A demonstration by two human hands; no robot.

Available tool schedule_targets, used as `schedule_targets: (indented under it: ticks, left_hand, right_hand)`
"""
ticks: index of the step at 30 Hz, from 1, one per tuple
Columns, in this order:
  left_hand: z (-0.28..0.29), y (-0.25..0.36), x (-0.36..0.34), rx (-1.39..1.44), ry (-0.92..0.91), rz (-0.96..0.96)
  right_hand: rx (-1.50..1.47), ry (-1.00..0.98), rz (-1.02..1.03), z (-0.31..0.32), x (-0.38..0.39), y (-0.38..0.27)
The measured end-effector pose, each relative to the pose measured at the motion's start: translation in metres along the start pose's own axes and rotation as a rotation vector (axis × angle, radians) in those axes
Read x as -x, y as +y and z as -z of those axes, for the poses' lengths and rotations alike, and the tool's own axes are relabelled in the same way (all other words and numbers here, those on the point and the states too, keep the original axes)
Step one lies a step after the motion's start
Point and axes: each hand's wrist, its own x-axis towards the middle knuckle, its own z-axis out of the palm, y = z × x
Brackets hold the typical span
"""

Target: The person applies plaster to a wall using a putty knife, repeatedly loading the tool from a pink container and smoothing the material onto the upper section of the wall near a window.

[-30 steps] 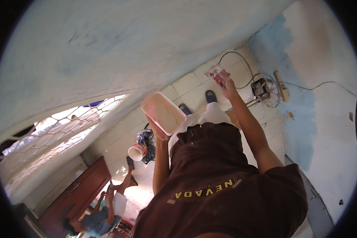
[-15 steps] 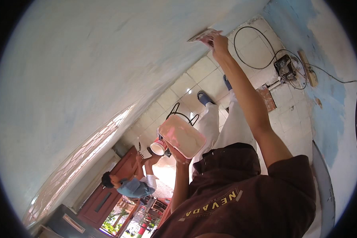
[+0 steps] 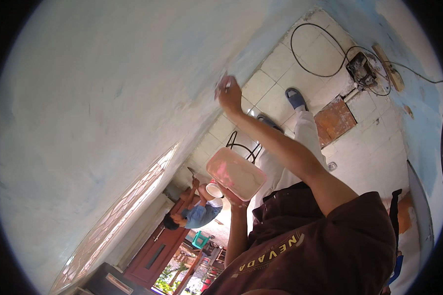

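Note:
My right hand point(image 3: 230, 98) is closed round a flat putty spreader point(image 3: 218, 88), held against or very close to the pale wall point(image 3: 133, 73). Motion blurs the blade, and my fingers cover part of it. Lower down, my left hand point(image 3: 235, 195) supports a pink rectangular tray point(image 3: 237, 174) from beneath. Cream-coloured putty with pink streaks coats its face. Most of my left fingers are hidden behind the tray. A white-rimmed tub point(image 3: 214, 190) shows just beside the tray's left edge.
Another person point(image 3: 197, 215) squats at the lower left holding a trowel point(image 3: 191, 171). A black metal frame point(image 3: 241, 146) stands behind the tray. Black cable point(image 3: 293, 46) loops on the tiles near a dirty box point(image 3: 362, 69). A brown panel point(image 3: 335, 120) lies in the floor.
My right hand has swept left and down along the wall with the spreader. The tray in my left hand sits slightly right and lower in view. My feet have shifted apart.

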Motion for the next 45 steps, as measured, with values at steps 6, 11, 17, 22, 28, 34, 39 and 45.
schedule_targets:
  ticks: [6, 11, 17, 22, 28, 34, 39, 45]
  left_hand:
    - [0.016, -0.004, -0.008, 0.014, -0.039, 0.024]
    - [-0.009, -0.009, -0.022, -0.074, -0.093, 0.049]
    - [0.006, -0.014, -0.007, 0.007, -0.014, 0.065]
    - [-0.008, -0.013, -0.007, -0.007, -0.039, 0.064]
    - [0.020, 0.008, -0.019, -0.102, -0.069, 0.014]
    - [0.015, 0.006, 0.017, -0.041, -0.010, 0.010]
    - [-0.006, 0.018, -0.014, -0.211, -0.188, 0.068]
    - [0.010, 0.004, 0.006, -0.108, -0.093, 0.025]
  right_hand:
    - [-0.336, -0.220, -0.463, 0.069, -0.010, 0.010]
    - [-0.600, -0.166, -0.628, 0.103, -0.188, 0.041]
    - [-0.626, -0.109, -0.397, 0.140, -0.211, -0.020]
    - [-0.137, 0.126, -0.145, 0.151, -0.179, 0.043]
    - [0.380, 0.115, -0.112, 0.040, -0.119, 0.059]
    - [-0.266, -0.212, 0.083, 0.038, 0.054, 0.003]
    - [-0.292, -0.150, -0.325, 0.102, -0.114, 0.148]
    - [-0.576, 0.080, -0.449, 0.101, -0.237, -0.014]
